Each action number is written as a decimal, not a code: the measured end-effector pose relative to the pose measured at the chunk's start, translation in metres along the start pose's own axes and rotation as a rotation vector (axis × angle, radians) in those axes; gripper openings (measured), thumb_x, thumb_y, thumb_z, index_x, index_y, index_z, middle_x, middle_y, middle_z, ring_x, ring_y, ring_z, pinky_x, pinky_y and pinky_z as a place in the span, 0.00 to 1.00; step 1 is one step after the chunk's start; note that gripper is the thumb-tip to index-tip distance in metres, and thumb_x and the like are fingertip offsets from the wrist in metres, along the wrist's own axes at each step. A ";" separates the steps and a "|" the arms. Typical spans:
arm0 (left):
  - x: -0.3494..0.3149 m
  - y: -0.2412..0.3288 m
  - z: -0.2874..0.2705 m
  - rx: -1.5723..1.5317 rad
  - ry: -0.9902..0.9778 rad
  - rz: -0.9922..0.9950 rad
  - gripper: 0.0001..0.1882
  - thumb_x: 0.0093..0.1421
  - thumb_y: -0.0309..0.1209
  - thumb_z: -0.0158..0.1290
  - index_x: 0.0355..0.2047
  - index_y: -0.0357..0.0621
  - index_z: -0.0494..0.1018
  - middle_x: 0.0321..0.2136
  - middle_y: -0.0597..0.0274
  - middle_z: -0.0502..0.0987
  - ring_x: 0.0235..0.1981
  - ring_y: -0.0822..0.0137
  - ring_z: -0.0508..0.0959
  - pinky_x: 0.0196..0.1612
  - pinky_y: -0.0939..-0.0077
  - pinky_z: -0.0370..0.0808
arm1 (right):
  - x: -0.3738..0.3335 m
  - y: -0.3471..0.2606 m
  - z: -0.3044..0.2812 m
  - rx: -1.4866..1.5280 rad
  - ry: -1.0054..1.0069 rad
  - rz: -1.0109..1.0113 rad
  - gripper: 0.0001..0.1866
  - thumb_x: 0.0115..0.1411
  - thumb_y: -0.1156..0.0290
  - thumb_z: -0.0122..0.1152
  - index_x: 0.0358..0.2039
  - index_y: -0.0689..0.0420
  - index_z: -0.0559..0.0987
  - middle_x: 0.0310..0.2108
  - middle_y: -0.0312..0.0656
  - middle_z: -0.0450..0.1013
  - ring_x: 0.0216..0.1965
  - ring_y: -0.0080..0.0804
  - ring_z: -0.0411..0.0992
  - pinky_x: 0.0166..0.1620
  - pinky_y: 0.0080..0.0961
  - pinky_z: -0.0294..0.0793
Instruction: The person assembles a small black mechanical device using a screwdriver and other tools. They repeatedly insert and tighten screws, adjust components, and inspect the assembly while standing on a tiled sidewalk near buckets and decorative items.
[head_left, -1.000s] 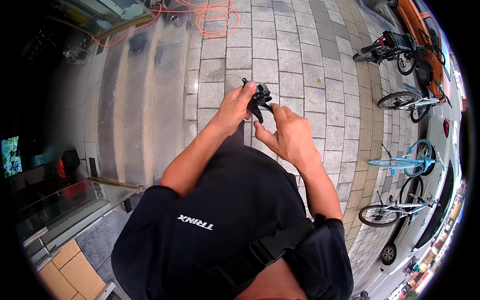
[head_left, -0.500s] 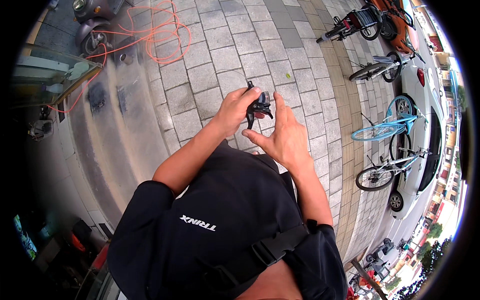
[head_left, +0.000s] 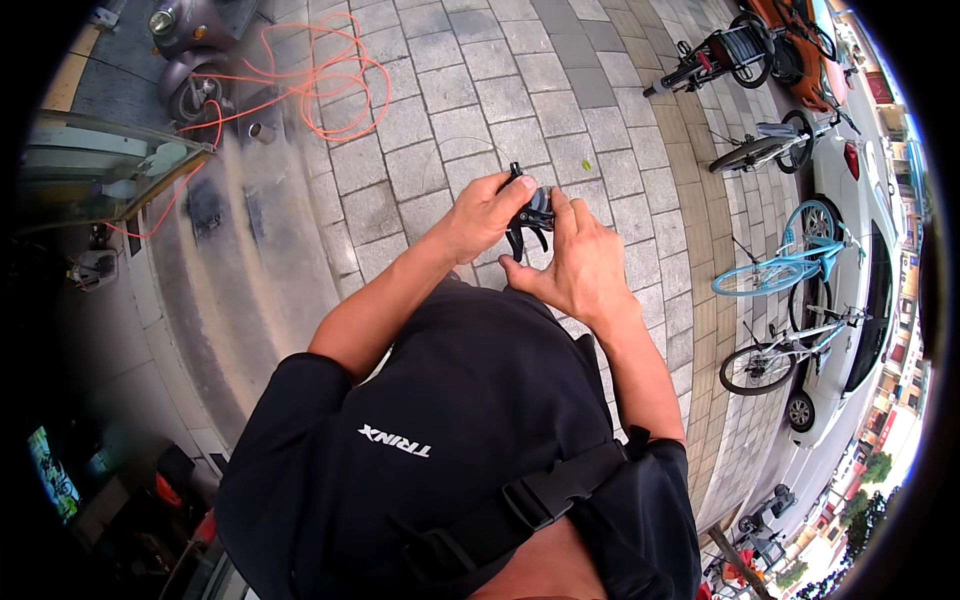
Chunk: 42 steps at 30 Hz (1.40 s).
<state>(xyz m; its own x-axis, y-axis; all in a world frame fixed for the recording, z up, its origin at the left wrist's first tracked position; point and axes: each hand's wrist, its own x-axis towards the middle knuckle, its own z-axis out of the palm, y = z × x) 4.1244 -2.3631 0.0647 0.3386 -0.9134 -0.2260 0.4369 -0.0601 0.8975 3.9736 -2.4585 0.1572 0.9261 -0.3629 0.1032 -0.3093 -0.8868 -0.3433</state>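
A black bicycle shifter with brake lever point(head_left: 535, 219) is held out in front of my body, above the paving. My left hand point(head_left: 480, 216) is closed on its left side, the thumb lying across the top. From the right, my right hand point(head_left: 588, 262) meets it: the index finger bears on the right end of the body, and the thumb tip is at the lower end of a black lever blade. A gap shows between that thumb and the fingers. My left fingers are mostly hidden under the part.
Grey paving point(head_left: 460, 95) lies below. An orange hose point(head_left: 345, 75) is looped at the upper left, near a scooter point(head_left: 190, 60) and steps point(head_left: 235, 290). Along the right stand a blue bicycle point(head_left: 770, 272), other bicycles and a white car point(head_left: 835, 400).
My right fingers have come in from slightly apart to touch the shifter, bending more. The left grip stays the same. The whole view has shifted a little.
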 end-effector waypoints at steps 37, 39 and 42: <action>0.029 0.013 0.012 -0.252 -0.370 -0.293 0.22 0.75 0.43 0.43 0.45 0.34 0.75 0.32 0.52 0.81 0.24 0.56 0.84 0.26 0.65 0.81 | 0.013 0.097 0.031 1.731 -0.211 0.783 0.10 0.69 0.66 0.59 0.35 0.59 0.76 0.22 0.30 0.63 0.17 0.16 0.55 0.18 0.16 0.53; 0.032 0.001 0.014 -0.199 -0.352 -0.277 0.22 0.74 0.42 0.43 0.44 0.34 0.76 0.33 0.52 0.82 0.25 0.55 0.84 0.27 0.62 0.81 | 0.011 0.100 0.039 1.721 -0.169 0.763 0.09 0.69 0.67 0.60 0.35 0.58 0.76 0.22 0.30 0.63 0.17 0.15 0.55 0.18 0.16 0.53; 0.029 0.000 0.012 -0.360 -0.416 -0.485 0.21 0.72 0.42 0.44 0.44 0.34 0.77 0.34 0.51 0.82 0.27 0.50 0.85 0.30 0.56 0.83 | 0.010 0.110 0.054 1.759 -0.119 0.724 0.07 0.68 0.70 0.59 0.34 0.59 0.76 0.21 0.30 0.62 0.16 0.15 0.55 0.18 0.16 0.52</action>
<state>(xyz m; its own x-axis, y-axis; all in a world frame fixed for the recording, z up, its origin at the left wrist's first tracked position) 4.1243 -2.3948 0.0627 -0.2755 -0.8994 -0.3393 0.7281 -0.4257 0.5373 3.9607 -2.5446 0.0697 0.7697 -0.3914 -0.5043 -0.1220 0.6852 -0.7181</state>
